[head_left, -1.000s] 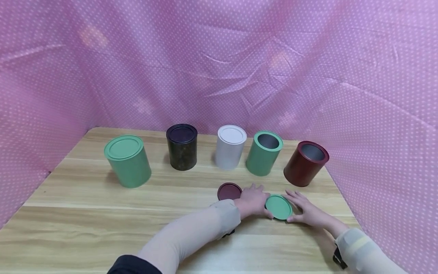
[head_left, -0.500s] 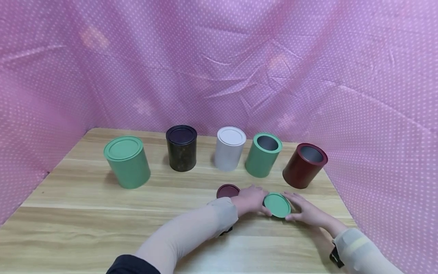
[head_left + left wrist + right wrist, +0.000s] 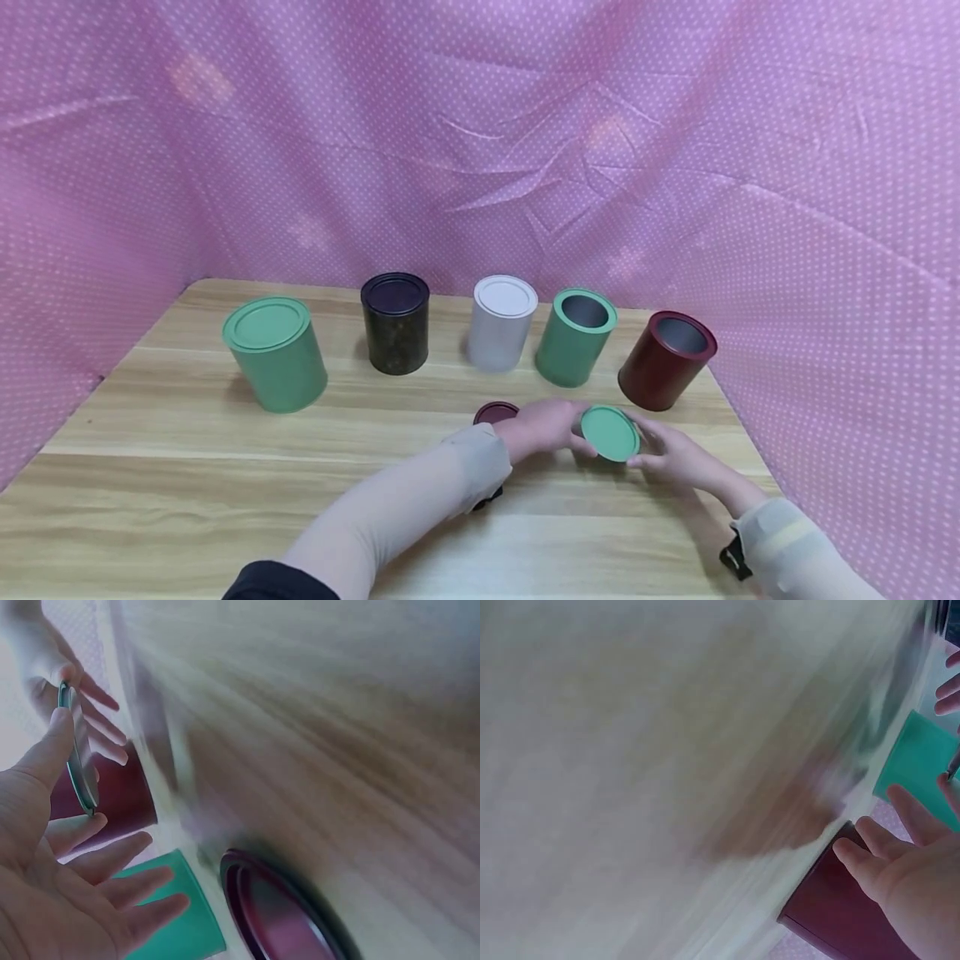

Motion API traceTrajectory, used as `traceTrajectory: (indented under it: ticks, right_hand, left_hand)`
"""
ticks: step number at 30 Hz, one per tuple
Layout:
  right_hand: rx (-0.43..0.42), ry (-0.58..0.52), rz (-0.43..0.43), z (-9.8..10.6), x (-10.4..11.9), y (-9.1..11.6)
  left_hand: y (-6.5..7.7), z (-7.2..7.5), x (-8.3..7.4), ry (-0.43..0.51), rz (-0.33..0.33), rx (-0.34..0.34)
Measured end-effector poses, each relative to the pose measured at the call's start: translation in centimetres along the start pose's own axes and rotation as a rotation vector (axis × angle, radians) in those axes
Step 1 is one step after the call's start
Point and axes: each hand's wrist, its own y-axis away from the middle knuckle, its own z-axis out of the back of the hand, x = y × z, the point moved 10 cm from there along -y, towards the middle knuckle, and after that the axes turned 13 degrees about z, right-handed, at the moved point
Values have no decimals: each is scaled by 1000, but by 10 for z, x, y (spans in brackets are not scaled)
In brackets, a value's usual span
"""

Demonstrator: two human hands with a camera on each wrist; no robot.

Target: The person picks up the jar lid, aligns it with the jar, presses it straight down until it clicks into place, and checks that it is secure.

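A round green lid (image 3: 611, 433) is held up off the wooden table between both hands. My left hand (image 3: 547, 425) pinches its left edge between thumb and index finger, the other fingers spread, as the left wrist view shows the lid (image 3: 78, 769) edge-on. From the opposite side, my right hand (image 3: 671, 457) grips the rim with thumb and fingers. A dark red lid (image 3: 493, 411) lies on the table, partly hidden behind the left hand. Beyond the hands stand an open green can (image 3: 570, 357) and an open dark red can (image 3: 658, 373).
Further left along the back are a white can (image 3: 498, 337) and a black can (image 3: 397, 337), both lidded. A larger lidded green can (image 3: 281, 367) stands at the left. Pink dotted cloth (image 3: 450, 150) hangs around the wooden table (image 3: 225, 492).
Both hands have raised the green lid off the table and moved it slightly toward the back. The cans and the dark red lid stay in place.
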Motion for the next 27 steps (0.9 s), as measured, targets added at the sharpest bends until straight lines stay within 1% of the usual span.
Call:
traceTrajectory:
  ticks: [4,6,10,14,18,24,27]
  right_hand:
    - [-26,-13,9,6,4,-3]
    - [-25,25,-8,9,4,-4]
    - [-27,63,-8,12,8,-9]
    - [-63,81,39,17,15,-12]
    - [-87,84,84,21,20,-15]
    - [-86,61,74,25,21,-19]
    - [-95,57,78,28,22,-22]
  left_hand:
    - [2,9,-1,9,-21,-21]
    - [3,12,-1,11,-21,-26]
    - [4,18,1,-7,-8,-31]
    - [4,22,1,-24,-4,-44]
    - [4,27,2,-25,-4,-53]
    - [7,35,3,1,-3,-74]
    - [10,42,3,5,-12,-100]
